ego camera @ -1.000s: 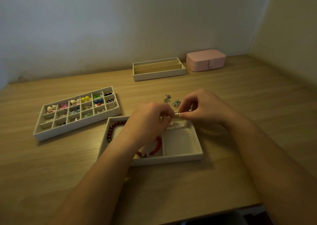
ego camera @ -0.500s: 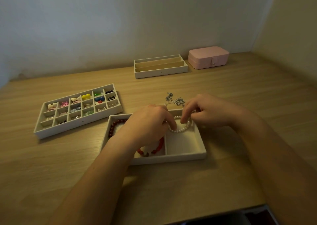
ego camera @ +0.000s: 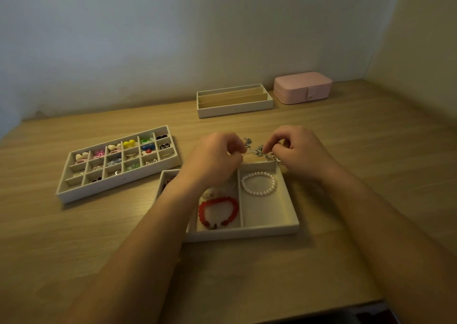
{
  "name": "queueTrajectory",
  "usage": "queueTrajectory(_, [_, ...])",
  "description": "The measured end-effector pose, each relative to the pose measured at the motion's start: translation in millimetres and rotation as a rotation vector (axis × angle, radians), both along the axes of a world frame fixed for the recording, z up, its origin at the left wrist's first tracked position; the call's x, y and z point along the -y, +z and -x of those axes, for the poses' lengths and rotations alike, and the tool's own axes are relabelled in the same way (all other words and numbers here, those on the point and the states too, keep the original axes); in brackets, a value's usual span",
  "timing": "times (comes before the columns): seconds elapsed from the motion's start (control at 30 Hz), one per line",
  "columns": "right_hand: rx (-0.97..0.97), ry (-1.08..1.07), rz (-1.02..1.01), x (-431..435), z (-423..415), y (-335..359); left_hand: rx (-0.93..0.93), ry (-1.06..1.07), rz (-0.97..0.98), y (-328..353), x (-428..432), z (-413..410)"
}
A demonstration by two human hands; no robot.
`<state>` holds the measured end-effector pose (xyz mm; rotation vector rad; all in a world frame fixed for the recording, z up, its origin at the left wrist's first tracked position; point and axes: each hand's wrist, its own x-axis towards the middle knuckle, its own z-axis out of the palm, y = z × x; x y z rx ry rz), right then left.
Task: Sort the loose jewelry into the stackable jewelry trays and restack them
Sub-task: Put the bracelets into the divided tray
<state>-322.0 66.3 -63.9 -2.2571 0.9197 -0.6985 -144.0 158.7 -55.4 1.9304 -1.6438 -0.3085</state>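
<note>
Pale walls are meeting a wooden table (ego camera: 346,175) in a corner, seen from the head camera. A person's left hand (ego camera: 215,160) and right hand (ego camera: 296,153) are both pinching a tangled silver chain (ego camera: 257,148) with curled fingers, just past the far rim of a divided tray (ego camera: 247,232). A pearl bracelet (ego camera: 259,183) is lying in that tray's right compartment, and a red bracelet (ego camera: 218,211) is lying in the one beside it. A grid tray (ego camera: 118,184) of small colourful pieces is sitting to the left. A slotted tray (ego camera: 235,111) and a pink case (ego camera: 303,87) are standing side by side near the wall.
</note>
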Motion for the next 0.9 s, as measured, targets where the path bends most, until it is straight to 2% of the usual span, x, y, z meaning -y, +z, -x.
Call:
queueTrajectory(0.2, [0.038,-0.087,-0.075,5,-3,-8,0.155,0.103,-0.149,8,52,-4])
queueTrajectory(0.33, [0.065,-0.131,-0.081,11,-2,-11,0.237,0.156,-0.319,-4,73,-4])
queueTrajectory(0.57, [0.186,-0.165,-0.031,13,-5,-13,0.283,0.099,-0.386,-13,80,-1])
queueTrajectory(0.7, [0.2,-0.187,-0.049,13,-4,-13,0.255,0.066,-0.336,-7,75,1])
queueTrajectory(0.9, [0.172,-0.08,-0.209,10,-6,-11,0.037,-0.051,-0.026,22,56,16])
